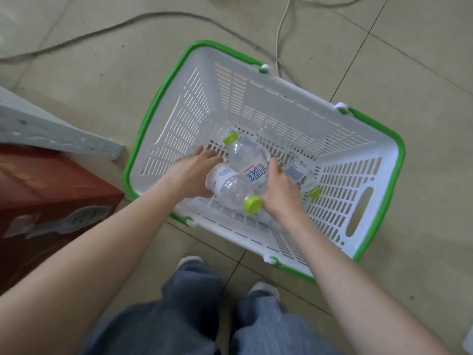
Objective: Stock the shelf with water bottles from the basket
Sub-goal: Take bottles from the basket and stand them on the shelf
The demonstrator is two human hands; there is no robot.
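A white basket with a green rim (394, 160) stands on the tiled floor. Three clear water bottles with lime caps lie in it. The nearest bottle (230, 187) points its cap toward me. My left hand (194, 170) lies against that bottle's base with fingers fairly straight. A second bottle with a blue-lettered label (249, 160) lies behind it, cap pointing away. My right hand (279, 190) curls its fingers round this bottle's base end. The third bottle (298, 172) lies just right of my right hand, partly hidden by it.
A grey perforated shelf post (56, 134) lies at the left beside a red box (51, 196). Cables (143, 17) run across the floor beyond the basket. My legs and shoes (194, 262) are just in front of the basket's near wall.
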